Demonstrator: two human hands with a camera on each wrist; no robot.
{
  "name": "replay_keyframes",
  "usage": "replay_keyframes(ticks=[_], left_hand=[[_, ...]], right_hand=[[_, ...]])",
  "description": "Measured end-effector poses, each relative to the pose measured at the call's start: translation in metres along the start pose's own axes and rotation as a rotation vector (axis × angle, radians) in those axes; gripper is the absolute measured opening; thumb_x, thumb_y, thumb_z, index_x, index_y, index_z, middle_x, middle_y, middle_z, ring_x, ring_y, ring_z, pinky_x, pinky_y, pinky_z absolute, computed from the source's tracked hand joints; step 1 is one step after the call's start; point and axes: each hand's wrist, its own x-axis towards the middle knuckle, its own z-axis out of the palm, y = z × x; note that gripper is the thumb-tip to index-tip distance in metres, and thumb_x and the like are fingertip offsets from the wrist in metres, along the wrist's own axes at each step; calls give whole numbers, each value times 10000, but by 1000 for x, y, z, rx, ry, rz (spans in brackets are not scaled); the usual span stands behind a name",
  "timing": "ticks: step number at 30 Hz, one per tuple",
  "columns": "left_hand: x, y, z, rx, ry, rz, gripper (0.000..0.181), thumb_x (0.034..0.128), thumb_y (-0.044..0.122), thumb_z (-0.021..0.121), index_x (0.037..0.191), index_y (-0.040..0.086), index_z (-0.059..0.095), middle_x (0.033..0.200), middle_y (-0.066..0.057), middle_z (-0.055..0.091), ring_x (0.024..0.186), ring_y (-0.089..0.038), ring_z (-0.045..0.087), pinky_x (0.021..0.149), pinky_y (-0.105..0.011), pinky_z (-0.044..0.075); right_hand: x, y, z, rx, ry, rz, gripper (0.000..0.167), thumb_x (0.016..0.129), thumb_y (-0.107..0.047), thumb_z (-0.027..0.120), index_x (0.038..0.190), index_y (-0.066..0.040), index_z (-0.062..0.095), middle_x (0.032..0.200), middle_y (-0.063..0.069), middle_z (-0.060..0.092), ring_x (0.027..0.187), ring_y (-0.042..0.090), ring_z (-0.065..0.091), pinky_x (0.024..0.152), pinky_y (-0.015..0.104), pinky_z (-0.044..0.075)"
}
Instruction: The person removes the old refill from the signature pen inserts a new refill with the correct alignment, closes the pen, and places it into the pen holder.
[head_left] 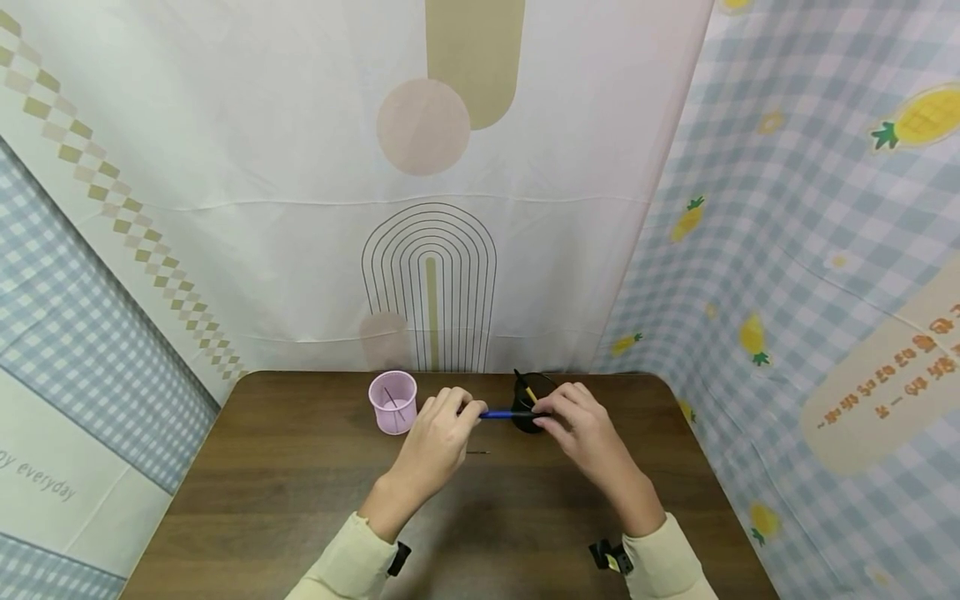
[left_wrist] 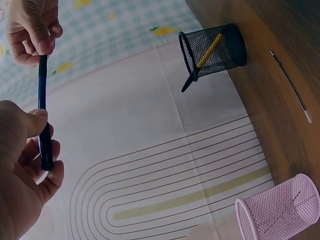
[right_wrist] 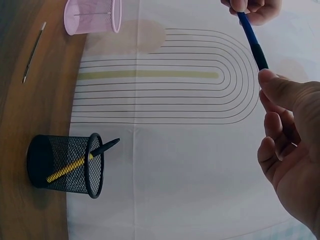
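A blue pen with a dark grip end is held level above the table between both hands. My left hand pinches its left end between thumb and fingers. At the dark right end, my right hand pinches it with thumb and fingertips. Behind the pen stands a black mesh cup with a yellow-and-black pen leaning inside. On the table below lies a thin pen refill. To the left, a pink mesh cup holds a thin dark stick, seen through its wall.
The brown wooden table meets a patterned cloth at its back edge. A checked cloth with pineapples hangs on the right side. Both cups stand near the back edge.
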Motion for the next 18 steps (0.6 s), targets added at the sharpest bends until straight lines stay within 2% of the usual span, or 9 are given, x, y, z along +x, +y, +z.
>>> replay_keyframes(ticks=[12,18], left_hand=[[0,0,-3,-10,11,14,111,1001,96,583,1060,78,675,953,-48,613,860,-218,593,664,-318,458],[0,-1,-2,-19,16,11,108,1001,113,595,1061,69,673,955,-55,619,863,-221,594,667,-321,465]], right_hand=[[0,1,1,21,13,-24,185,828,-42,822,974,-132,750,906,-43,639,863,108,537,714,179,440],[-1,1,1,15,-4,26,220,839,-53,825,1030,-114,734,956,-40,670,883,104,552,709,200,471]])
